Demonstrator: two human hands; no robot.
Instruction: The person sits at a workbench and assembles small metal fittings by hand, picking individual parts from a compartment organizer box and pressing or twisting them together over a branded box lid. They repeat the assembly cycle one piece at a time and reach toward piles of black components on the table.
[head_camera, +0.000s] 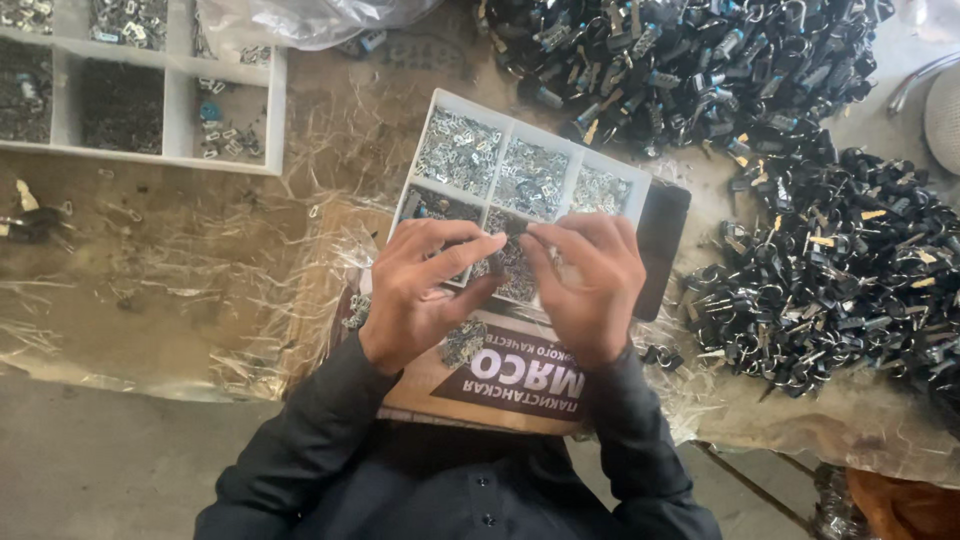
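My left hand (425, 285) and my right hand (590, 280) meet fingertip to fingertip over a white compartment tray (520, 125) filled with small silvery metal parts. Between the thumbs and forefingers sits a tiny dark piece (515, 236), too small to make out. The tray rests on a brown cardboard box (500, 385) with a dark printed label, lying across my lap. Loose metal bits (462, 342) lie on the cardboard under my left wrist.
A large heap of black clips with metal rings (830, 250) covers the right and top. A second white divided tray (140, 90) of small parts stands at top left. Crinkled clear plastic film (200, 270) covers the brown table. A dark flat slab (662, 240) lies beside the tray.
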